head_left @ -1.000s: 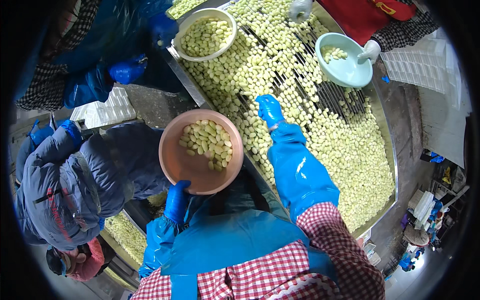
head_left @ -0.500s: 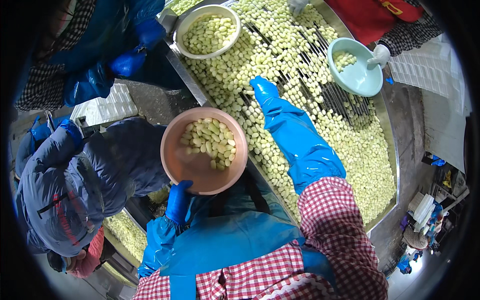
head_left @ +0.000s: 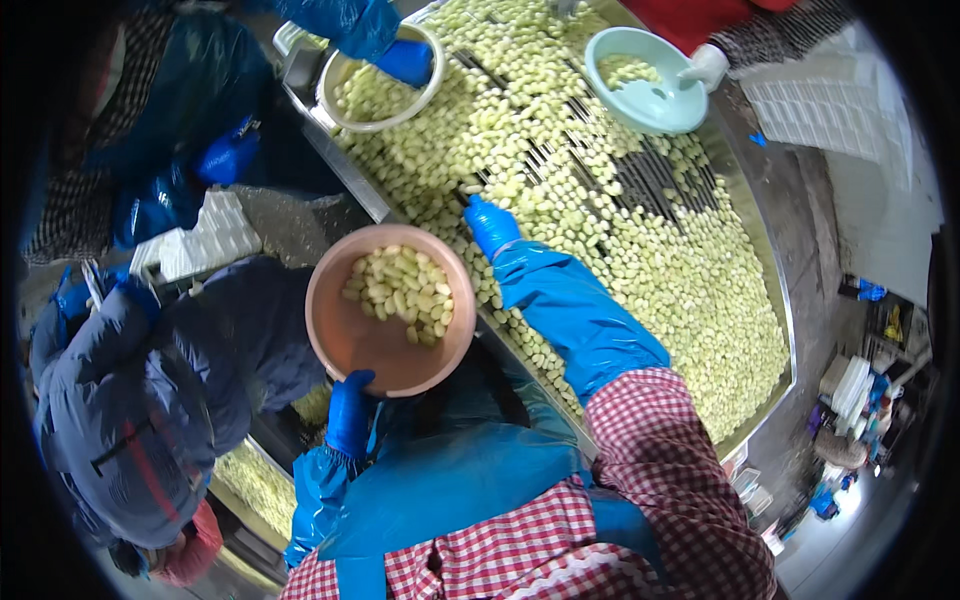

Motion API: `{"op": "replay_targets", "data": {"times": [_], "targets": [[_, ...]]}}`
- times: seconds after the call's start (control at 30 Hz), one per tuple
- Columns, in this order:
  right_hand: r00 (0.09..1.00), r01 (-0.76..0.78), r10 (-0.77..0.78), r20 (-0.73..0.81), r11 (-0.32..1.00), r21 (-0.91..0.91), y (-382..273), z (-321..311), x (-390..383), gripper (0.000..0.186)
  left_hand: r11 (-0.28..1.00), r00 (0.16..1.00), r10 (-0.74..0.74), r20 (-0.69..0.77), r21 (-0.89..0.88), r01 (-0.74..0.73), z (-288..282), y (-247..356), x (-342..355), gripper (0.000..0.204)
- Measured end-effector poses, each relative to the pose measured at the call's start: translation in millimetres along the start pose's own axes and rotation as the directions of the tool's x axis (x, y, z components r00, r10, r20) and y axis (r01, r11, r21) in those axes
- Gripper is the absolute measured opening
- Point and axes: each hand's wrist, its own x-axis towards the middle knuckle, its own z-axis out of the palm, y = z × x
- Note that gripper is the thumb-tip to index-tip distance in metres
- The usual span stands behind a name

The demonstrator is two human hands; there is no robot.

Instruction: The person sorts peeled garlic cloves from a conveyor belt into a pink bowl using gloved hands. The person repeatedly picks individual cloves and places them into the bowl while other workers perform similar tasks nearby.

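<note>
My left hand (head_left: 348,415), in a blue glove, grips the near rim of a pink bowl (head_left: 385,360), which holds a heap of pale green oval pieces (head_left: 398,290) toward its far side. My right hand (head_left: 489,225), also gloved in blue, is down among many more such pieces spread over a metal sorting table (head_left: 350,175) with dark slats (head_left: 645,180), just past the pink bowl and to its right. Its fingers are curled; what they hold, if anything, is hidden.
A co-worker's blue-gloved hand (head_left: 405,60) reaches into a cream bowl (head_left: 330,110) at the upper left. Another's white-gloved hand (head_left: 705,68) holds a light-blue bowl (head_left: 660,110). A person in a padded jacket (head_left: 130,420) is at left, near white crates (head_left: 200,240). More crates (head_left: 815,110) stand at right.
My right hand has shifted left on the table, its fingers now lower among the pieces. The co-worker's blue-gloved hand has moved into the cream bowl. The light-blue bowl sits higher in view.
</note>
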Motion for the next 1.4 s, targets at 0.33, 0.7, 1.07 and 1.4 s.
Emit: {"op": "replay_targets", "data": {"times": [0.33, 0.7, 1.07, 1.4], "targets": [[0.870, -0.341, 0.484, 0.091, 0.458, 0.821, -28.5, -63.7, -23.3, 0.014, 0.937, 0.989, 0.125, 0.082, 0.318, -0.145, -21.1, -4.0, 13.6, 0.034], [0.767, -0.438, 0.633, -0.104, 0.635, 0.636, 88.8, -90.7, -226.4, 0.062, 0.977, 0.951, 0.032, 0.307, 0.191, -0.094, -12.4, 6.6, 25.7, 0.035], [0.895, -0.212, 0.429, -0.125, 0.653, 0.727, 80.0, -47.4, -239.1, 0.035, 0.992, 0.934, -0.051, 0.353, 0.123, 0.008, -39.7, 11.6, 34.1, 0.049], [0.892, -0.256, 0.293, -0.343, 0.955, 0.149, 179.2, -51.0, -95.0, 0.034, 0.947, 0.941, 0.115, 0.317, 0.251, -0.200, -30.0, -28.2, 6.9, 0.042]]}}
